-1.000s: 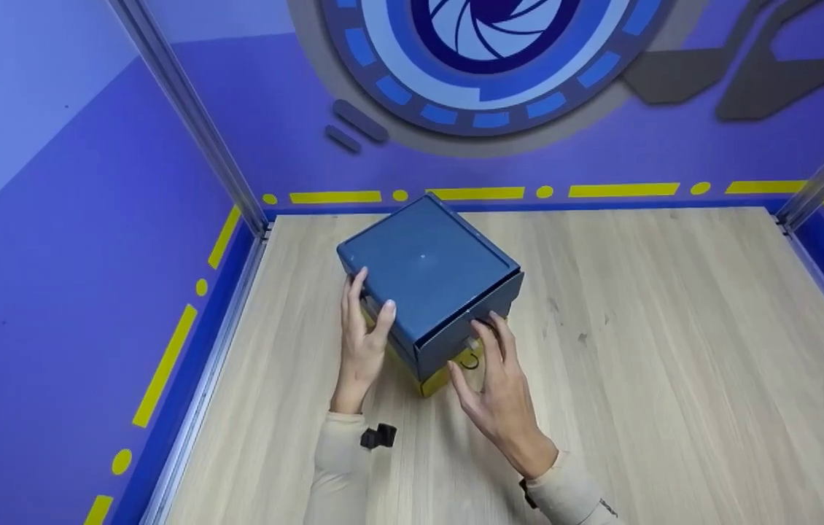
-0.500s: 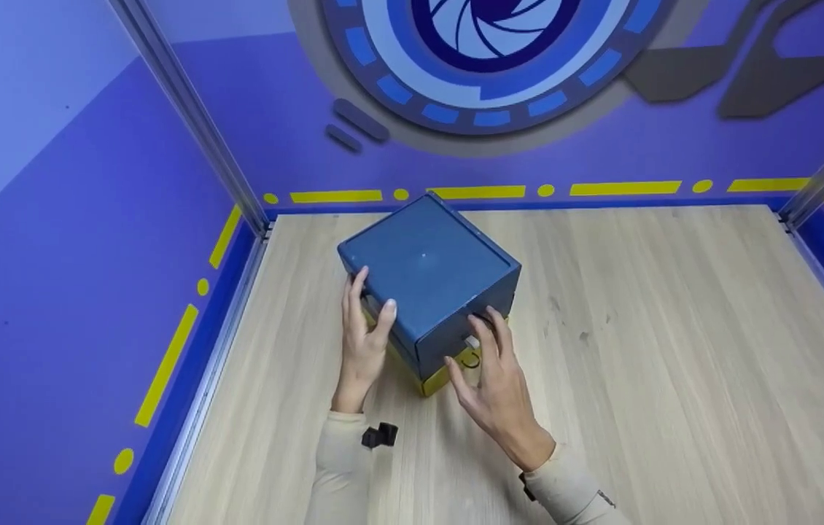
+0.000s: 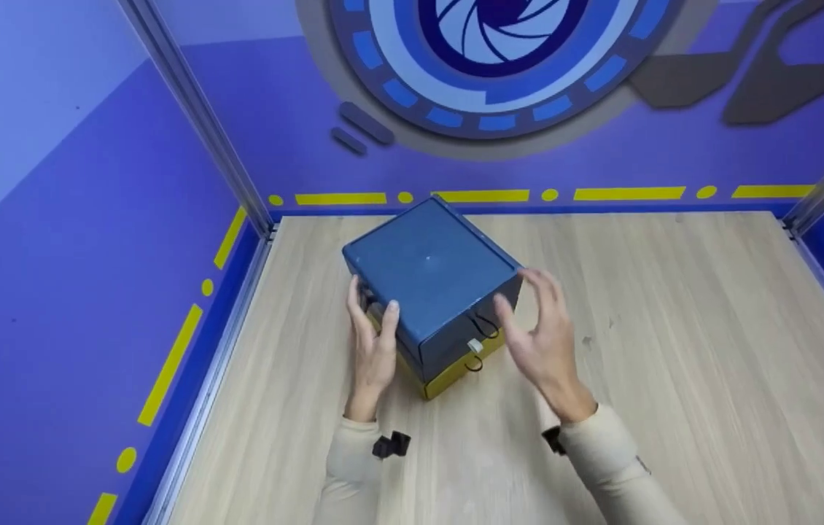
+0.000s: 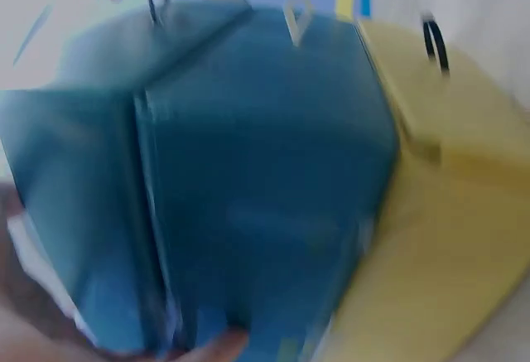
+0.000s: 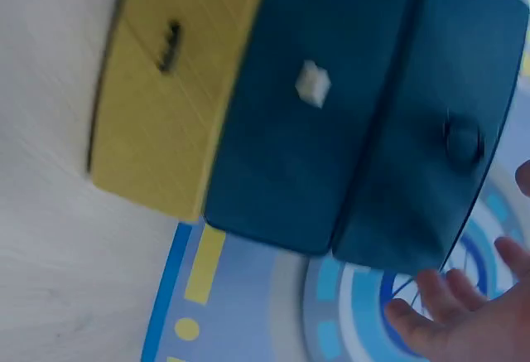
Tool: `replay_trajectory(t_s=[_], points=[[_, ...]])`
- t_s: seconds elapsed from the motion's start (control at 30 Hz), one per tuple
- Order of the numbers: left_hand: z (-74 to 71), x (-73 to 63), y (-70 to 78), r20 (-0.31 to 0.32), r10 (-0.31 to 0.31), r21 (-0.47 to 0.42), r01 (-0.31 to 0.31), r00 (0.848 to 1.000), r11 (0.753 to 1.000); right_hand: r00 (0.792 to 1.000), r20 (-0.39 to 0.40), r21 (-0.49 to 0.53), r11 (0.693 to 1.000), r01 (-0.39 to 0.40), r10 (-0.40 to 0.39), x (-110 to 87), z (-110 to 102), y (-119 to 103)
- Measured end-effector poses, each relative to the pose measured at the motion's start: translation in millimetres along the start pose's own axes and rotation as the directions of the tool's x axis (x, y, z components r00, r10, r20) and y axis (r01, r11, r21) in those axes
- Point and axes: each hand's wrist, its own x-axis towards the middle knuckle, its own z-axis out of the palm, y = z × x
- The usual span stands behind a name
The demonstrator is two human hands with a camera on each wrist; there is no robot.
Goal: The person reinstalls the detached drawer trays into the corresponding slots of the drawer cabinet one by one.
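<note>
A small chest of drawers [image 3: 426, 266], blue above and yellow below, stands at an angle on the wooden tabletop. In the right wrist view, the top drawer [image 5: 397, 205] has a black loop pull, the middle drawer [image 5: 265, 155] a white knob [image 5: 313, 84], and the yellow bottom drawer [image 5: 166, 122] a dark pull. All fronts sit flush. My left hand [image 3: 374, 357] rests against the left side, thumb at the top edge and fingers along the wall. Beside the front right corner is my right hand [image 3: 547, 339], holding nothing, fingers spread and slightly bent with fingertips close to that corner.
Behind the table [image 3: 674, 350] rises a blue-purple printed wall [image 3: 273, 124] with yellow dashes along its base. Side panels with metal corner posts [image 3: 200, 117] close in the left and right. Bare tabletop extends right of the chest.
The top drawer's front, slightly out a second ago, was pushed in flush. My right hand has since left the pull and moved right and up to the corner; my left hand stays on the side.
</note>
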Motion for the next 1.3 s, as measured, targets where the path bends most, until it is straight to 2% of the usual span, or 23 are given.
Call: replay_trajectory(t_s=[0.07, 0.17, 0.27, 0.33, 0.43, 0.7, 0.83, 0.97, 1.13, 1.3], points=[[8.0, -7.5, 4.7, -0.065, -0.016, -0.069, 0.011, 0.998, 0.998, 0.99, 0.067, 0.056, 0.99, -0.128, 0.125, 17.3, -3, 0], [22.0, -19.2, 11.5, -0.112, -0.042, -0.129, 0.028, 0.993, 0.991, 0.947, 0.195, 0.103, 0.955, -0.277, 0.254, 42.0, -3, 3], [35.3, -28.9, 16.4, -0.099, -0.063, -0.139, 0.049, 0.993, 0.989, 0.891, 0.319, 0.093, 0.925, -0.369, 0.323, 60.5, -2, 9], [40.6, -31.8, 17.6, -0.087, -0.07, -0.132, 0.059, 0.994, 0.99, 0.859, 0.377, 0.093, 0.908, -0.408, 0.347, 66.1, -2, 14], [43.3, -32.8, 19.9, -0.073, -0.068, -0.128, 0.059, 0.995, 0.99, 0.833, 0.417, 0.117, 0.887, -0.447, 0.364, 66.5, -4, 22], [40.8, -31.6, 18.7, -0.039, -0.06, -0.138, 0.054, 0.997, 0.989, 0.833, 0.418, 0.198, 0.858, -0.473, 0.363, 52.8, -6, 34], [38.4, -28.7, 15.9, 0.01, -0.047, -0.155, 0.048, 0.999, 0.987, 0.841, 0.394, 0.205, 0.857, -0.473, 0.37, 48.3, -9, 36], [37.4, -24.1, 14.5, 0.07, -0.015, -0.136, 0.025, 0.997, 0.99, 0.839, 0.378, 0.203, 0.849, -0.488, 0.392, 44.0, -17, 37], [34.2, -19.1, 11.7, 0.142, 0.001, -0.116, 0.015, 0.99, 0.993, 0.832, 0.372, 0.187, 0.845, -0.501, 0.411, 31.9, -28, 36], [28.2, -10.5, 10.4, 0.235, 0.001, -0.146, 0.034, 0.972, 0.989, 0.839, 0.343, 0.195, 0.842, -0.503, 0.422, 20.9, -36, 33]])
